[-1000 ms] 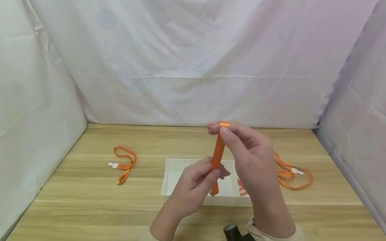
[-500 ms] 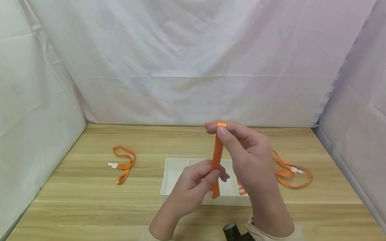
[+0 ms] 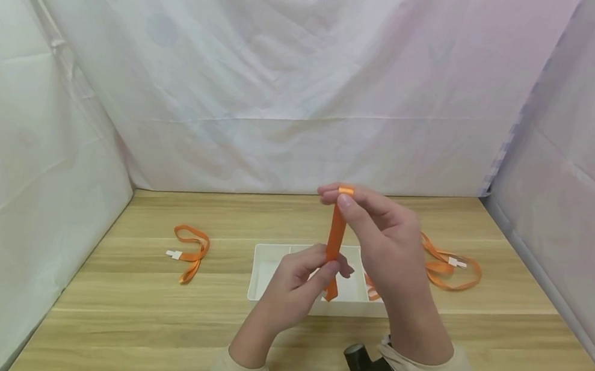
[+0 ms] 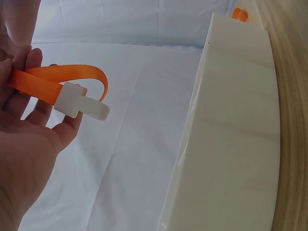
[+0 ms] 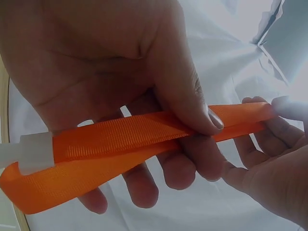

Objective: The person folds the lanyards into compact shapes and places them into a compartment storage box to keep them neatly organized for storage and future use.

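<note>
A folded orange lanyard (image 3: 336, 235) is held upright between both hands above the white tray (image 3: 252, 271). My left hand (image 3: 292, 288) pinches its lower part between thumb and fingers. Higher up, my right hand (image 3: 392, 244) pinches the top fold, its thumb on the strap and its fingers behind. At the lanyard's lower end, a white plastic clip (image 4: 70, 100) sticks out past the left fingers in the left wrist view. The strap loops back beside that clip. In the right wrist view, the orange strap (image 5: 125, 137) runs flat from one hand to the other.
One orange lanyard (image 3: 197, 256) with a white clip lies left of the tray; another lanyard (image 3: 452, 287) lies looped on the right. An orange strap (image 3: 372, 290) shows in the tray's right compartment, partly behind the right arm. White cloth (image 3: 307, 90) encloses the wooden table (image 3: 152, 327).
Both hands keep their grip on the lanyard. Its top end and the right fingers have swayed slightly left and then back right; its lower tip has also shifted a little.
</note>
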Motion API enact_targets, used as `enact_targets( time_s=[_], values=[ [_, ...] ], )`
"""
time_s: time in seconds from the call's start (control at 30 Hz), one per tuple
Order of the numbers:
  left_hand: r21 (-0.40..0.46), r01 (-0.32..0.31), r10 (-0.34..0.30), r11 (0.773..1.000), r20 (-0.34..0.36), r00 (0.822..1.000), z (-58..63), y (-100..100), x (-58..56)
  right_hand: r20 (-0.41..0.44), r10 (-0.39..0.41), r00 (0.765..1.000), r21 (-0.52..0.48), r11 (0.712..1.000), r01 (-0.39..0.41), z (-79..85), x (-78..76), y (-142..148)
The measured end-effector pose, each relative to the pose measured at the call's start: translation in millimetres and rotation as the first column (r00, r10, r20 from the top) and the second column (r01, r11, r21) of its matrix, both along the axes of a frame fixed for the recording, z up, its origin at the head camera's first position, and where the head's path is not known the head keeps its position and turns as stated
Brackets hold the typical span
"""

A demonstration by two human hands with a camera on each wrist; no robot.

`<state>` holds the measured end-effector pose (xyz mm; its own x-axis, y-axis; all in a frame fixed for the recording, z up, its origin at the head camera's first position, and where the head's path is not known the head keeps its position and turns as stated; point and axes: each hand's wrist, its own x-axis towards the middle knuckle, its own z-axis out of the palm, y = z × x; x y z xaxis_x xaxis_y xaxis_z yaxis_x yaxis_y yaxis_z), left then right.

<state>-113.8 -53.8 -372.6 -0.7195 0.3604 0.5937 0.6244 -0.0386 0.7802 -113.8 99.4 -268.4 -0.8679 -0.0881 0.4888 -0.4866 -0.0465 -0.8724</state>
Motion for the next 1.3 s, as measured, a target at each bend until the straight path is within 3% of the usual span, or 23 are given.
enact_targets(
  time_s=[0.33,0.53,0.67,0.77,0.83,0.9,1.0,1.07,1.2,1.3],
  values=[
    [-0.006,-0.011,0.011,1.0,-0.001,1.0,-0.5,-1,-0.9,-0.016,0.022,1.0,0.017,1.0,-0.022,-1.2,-0.6,-1],
    [0.037,-0.008,0.011,0.999,-0.073,0.997,3.9,-6,-2.2,-0.01,-0.025,1.0,0.07,0.997,0.025,-5.5,-0.8,2],
    [0.103,-0.007,0.015,0.995,-0.081,0.997,11.7,-13,-2.3,0.02,-0.114,0.993,0.132,0.985,0.11,-22.6,-2.7,9],
    [0.14,-0.024,0.033,0.99,-0.061,0.998,18.9,-18,-1.2,0.027,-0.118,0.993,0.242,0.964,0.108,-44.0,-5.1,14],
    [0.154,-0.049,0.057,0.987,-0.049,0.997,23.3,-21,-0.1,-0.007,-0.055,0.998,0.343,0.938,0.054,-58.8,-6.4,19],
    [0.166,-0.083,0.088,0.983,-0.028,0.996,26.6,-24,1.3,-0.059,0.071,0.996,0.44,0.897,-0.038,-71.6,-7.7,22],
    [0.172,-0.127,0.127,0.977,0.011,0.992,29.5,-26,3.4,-0.104,0.268,0.958,0.512,0.84,-0.179,-85.1,-9.1,25],
    [0.176,-0.137,0.134,0.975,0.032,0.99,30.3,-27,4.7,-0.1,0.348,0.932,0.513,0.821,-0.251,-90.8,-10.1,25],
    [0.183,-0.125,0.118,0.975,0.044,0.992,31.9,-27,6.5,-0.089,0.366,0.926,0.485,0.828,-0.281,-96.8,-12.0,22],
    [0.19,-0.106,0.1,0.976,0.041,0.994,33.0,-27,7.7,-0.139,0.299,0.944,0.495,0.846,-0.195,-99.3,-13.7,22]
  ],
)
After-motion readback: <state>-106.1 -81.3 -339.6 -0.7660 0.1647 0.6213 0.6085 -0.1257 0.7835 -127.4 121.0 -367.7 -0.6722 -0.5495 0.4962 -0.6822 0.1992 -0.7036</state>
